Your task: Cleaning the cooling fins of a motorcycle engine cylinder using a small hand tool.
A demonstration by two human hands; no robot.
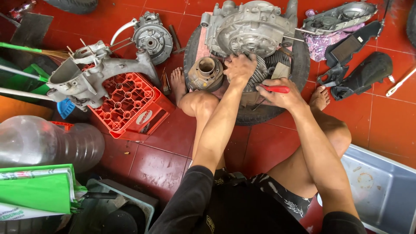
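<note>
Person is sitting on a red tiled floor, legs drawn up, both arms reaching forward over an old tyre lying flat.

Left hand is pressing down on the finned cylinder head, fingers curled over its upper edge, palm down. It is gripping only the head itself; no tool is showing in it.

Right hand is closing tight around a red-handled tool, just right of and slightly nearer than the left hand. Only the handle is showing; the working end is hidden under the hand, so its kind cannot be told.

Engine case, grey cast metal, is sitting on the tyre directly beyond both hands, touching the finned part. A loose cylinder barrel is resting just left of the left hand, beside the person's left foot. The right foot is lying just right of the right hand against the tyre.

Well left of the hands: a red plastic crate is carrying a second bare crankcase, with a round hub plate beyond it. Right of the right hand, black plastic covers are lying on the floor. A grey tub is standing near the right elbow.
</note>
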